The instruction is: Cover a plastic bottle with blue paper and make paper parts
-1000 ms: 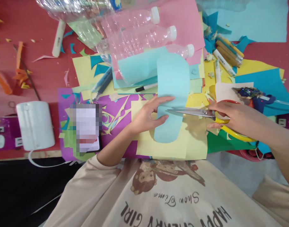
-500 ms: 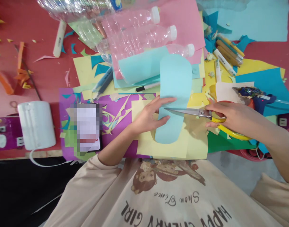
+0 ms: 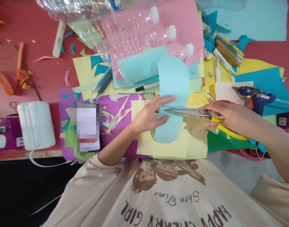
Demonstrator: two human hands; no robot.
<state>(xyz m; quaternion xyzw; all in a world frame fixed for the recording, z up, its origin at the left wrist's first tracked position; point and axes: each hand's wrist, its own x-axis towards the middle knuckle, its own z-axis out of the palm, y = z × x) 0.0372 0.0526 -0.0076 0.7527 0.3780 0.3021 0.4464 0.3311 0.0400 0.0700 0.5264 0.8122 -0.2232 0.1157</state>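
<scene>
A long light blue paper piece (image 3: pixel 174 78) with rounded ends stands out over the pale yellow sheets (image 3: pixel 193 138). My left hand (image 3: pixel 151 116) grips it at its left edge, thumb and forefinger spread over its lower half and the other fingers partly hidden behind it. My right hand (image 3: pixel 229 116) is closed around the handles of a pair of scissors (image 3: pixel 188 111), yellow and red. Their blades look nearly closed and lie across the paper, tips pointing left between my left thumb and forefinger.
Clear plastic bottles (image 3: pixel 144 34) lie behind the paper, one wrapped in light blue paper (image 3: pixel 141 64). A phone (image 3: pixel 87 126) and a white device (image 3: pixel 37 124) are at left. Markers (image 3: pixel 226 60) and a glue gun (image 3: pixel 257 96) are at right, among coloured scraps.
The light blue paper's upper end has shifted slightly left and down. The scissors and both hands have hardly moved.
</scene>
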